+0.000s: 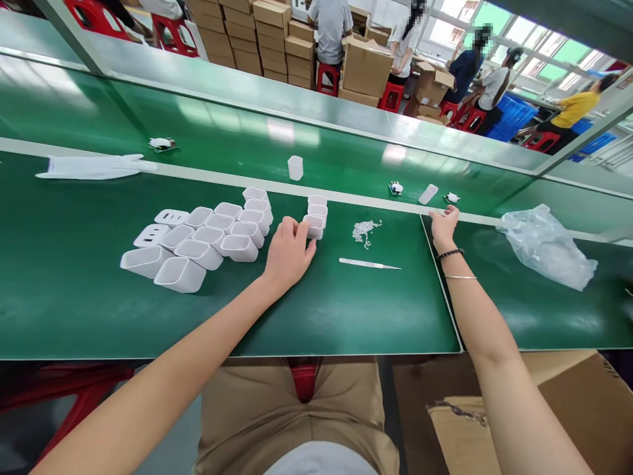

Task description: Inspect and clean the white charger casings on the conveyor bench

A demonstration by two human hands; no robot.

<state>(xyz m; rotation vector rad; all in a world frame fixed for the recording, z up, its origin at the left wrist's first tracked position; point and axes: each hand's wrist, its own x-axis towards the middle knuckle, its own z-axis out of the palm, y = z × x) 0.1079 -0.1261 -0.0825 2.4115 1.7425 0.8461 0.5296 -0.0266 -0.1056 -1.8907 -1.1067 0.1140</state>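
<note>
My left hand (289, 254) is closed at the near white plastic housing (314, 227) of a short row, fingers at its left side and thumb in front. Two more housings stand in line behind it. To the left is a group of several open white housings (208, 236), two with slotted faces up. My right hand (444, 227) reaches to the far side, its thumb and fingers apart, just short of a small white-topped circuit board (451, 198). Beside that lies a flat white cover (428, 194). Between my hands are a pile of tiny clear pieces (364, 231) and a slim white tool (368, 264).
A single white housing (295, 168) and small boards (395, 189), (162, 144) sit on the green belt behind the pale strip. White gloves (91, 166) lie left, a clear plastic bag (548, 247) right. A metal frame bar crosses beyond. People sit among cardboard boxes (366, 69) farther off.
</note>
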